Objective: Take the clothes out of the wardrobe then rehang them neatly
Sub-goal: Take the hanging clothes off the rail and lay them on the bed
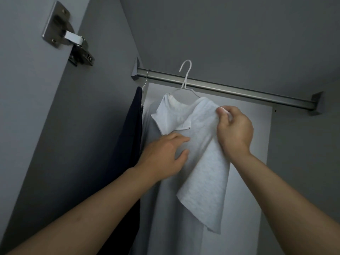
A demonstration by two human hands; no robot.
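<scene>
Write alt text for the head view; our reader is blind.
Both hands fit a white shirt onto a white hanger whose hook is off the rail: right hand pinches the shoulder, left hand rests flat on the front. A dark garment hangs at left.

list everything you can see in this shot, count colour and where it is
white t-shirt: one, white to pale grey, on the white hanger, centre
white hanger: one, white wire, its hook up beside the rail; whether it sits on the rail cannot be told
dark garment: one, navy or black, hanging at the rail's left end
second hanger: one, pale, hooked on the rail, carrying the dark garment
rail: one, silver metal, across the wardrobe top
hinge: one, silver metal, upper left on the door
left hand: one, fingers straight, resting on the shirt front
right hand: one, pinching the shirt's shoulder
</scene>
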